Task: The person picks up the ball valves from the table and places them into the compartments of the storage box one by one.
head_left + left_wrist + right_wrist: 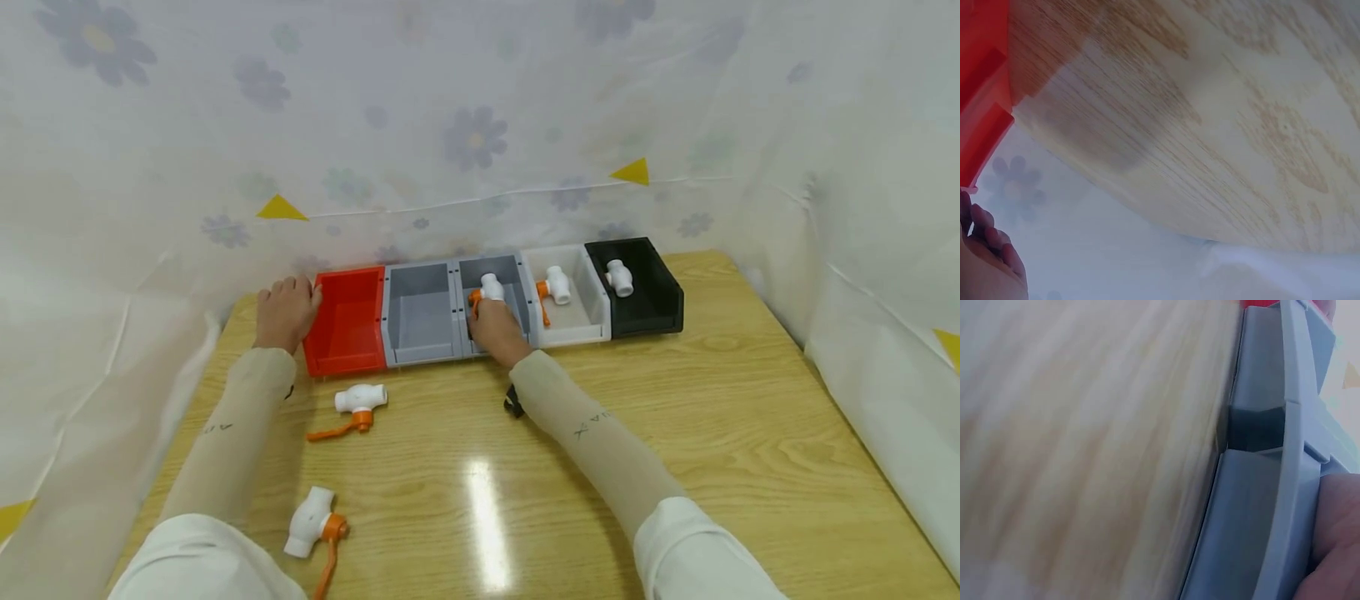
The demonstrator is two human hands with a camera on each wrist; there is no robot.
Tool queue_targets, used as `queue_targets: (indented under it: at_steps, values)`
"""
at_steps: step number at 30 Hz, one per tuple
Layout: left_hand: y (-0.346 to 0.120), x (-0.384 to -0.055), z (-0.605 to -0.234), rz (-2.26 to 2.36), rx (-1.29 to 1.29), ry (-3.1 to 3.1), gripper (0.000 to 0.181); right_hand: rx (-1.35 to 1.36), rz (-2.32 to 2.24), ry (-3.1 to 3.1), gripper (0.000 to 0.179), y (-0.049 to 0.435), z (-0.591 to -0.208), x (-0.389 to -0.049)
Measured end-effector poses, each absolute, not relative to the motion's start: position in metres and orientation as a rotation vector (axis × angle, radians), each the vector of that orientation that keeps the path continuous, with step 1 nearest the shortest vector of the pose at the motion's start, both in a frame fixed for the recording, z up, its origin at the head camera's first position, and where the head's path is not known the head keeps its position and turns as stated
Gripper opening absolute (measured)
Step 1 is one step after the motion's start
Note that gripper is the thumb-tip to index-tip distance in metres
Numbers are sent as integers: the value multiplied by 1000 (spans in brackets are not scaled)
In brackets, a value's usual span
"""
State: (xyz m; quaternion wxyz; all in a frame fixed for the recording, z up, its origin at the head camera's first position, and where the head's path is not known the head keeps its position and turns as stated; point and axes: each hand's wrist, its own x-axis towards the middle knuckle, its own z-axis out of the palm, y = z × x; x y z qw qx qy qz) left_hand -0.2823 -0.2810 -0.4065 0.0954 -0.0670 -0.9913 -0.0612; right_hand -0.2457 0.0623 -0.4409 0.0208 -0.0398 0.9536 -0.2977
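Note:
My right hand [501,333] reaches into the second grey bin [517,271], with its fingers at a white ball valve [492,287] that has an orange lever. It appears to pinch the valve near the lever; the fingertips are hidden. In the right wrist view, part of the right hand [1338,540] shows behind the bin's front wall. My left hand [287,313] rests against the left side of the red bin [345,321]. Bent fingers of the left hand [994,250] show beside the red bin's corner in the left wrist view.
Another grey bin [422,308] adjoins the red one. Further right, a white bin [581,332] and a black bin [660,287] each hold a valve. Two more valves, one nearer the bins [362,398] and one nearer me [309,521], lie on the wooden table [750,433].

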Motion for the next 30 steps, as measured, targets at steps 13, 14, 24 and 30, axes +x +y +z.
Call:
queue_targets:
  at_steps: [13, 14, 24, 30]
  values:
    - [-282, -280, -404, -182, -204, -2961, 37, -179, -893, 3013, 35, 62, -447, -247]
    - [-282, -280, -404, -182, -204, -2956, 36, -185, -892, 3005, 35, 62, -447, -247]
    - [-281, -279, -406, -194, -212, -2927, 36, -194, -885, 3028, 30, 61, -450, -247]
    - [-279, -283, -405, -199, -190, -2931, 35, -163, -967, 3004, 28, 63, -446, -247]
